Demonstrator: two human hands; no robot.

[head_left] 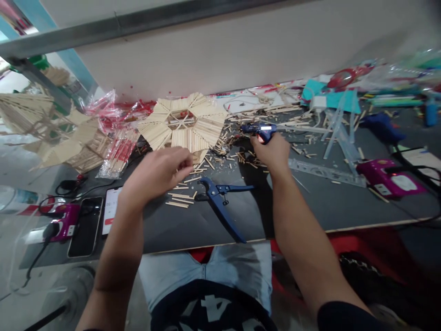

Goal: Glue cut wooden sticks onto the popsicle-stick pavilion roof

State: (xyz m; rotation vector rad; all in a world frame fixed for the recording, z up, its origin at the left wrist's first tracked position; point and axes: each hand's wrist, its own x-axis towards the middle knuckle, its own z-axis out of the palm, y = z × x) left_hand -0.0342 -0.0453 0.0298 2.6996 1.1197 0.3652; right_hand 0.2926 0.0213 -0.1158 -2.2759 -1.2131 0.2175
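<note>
My right hand (274, 149) grips a small blue glue gun (264, 130), its nozzle pointing left over scattered stick scraps. My left hand (158, 172) is closed, fingers curled and thumb pressed in, just in front of a star-shaped wooden stick model (215, 124). Whatever those fingers may pinch is hidden, and I cannot tell whether they touch the model. Below my left hand lie several short wooden sticks (181, 198). Between my forearms rests a blue ratchet cutter (220, 207), its handles apart.
More stick models (79, 138) stand at the left beside a plastic bag of sticks (119, 151). Two phones (85, 227) lie near the front edge. A clear ruler (324, 172), a purple power block (391, 177) and another blue glue gun (382, 128) are at the right.
</note>
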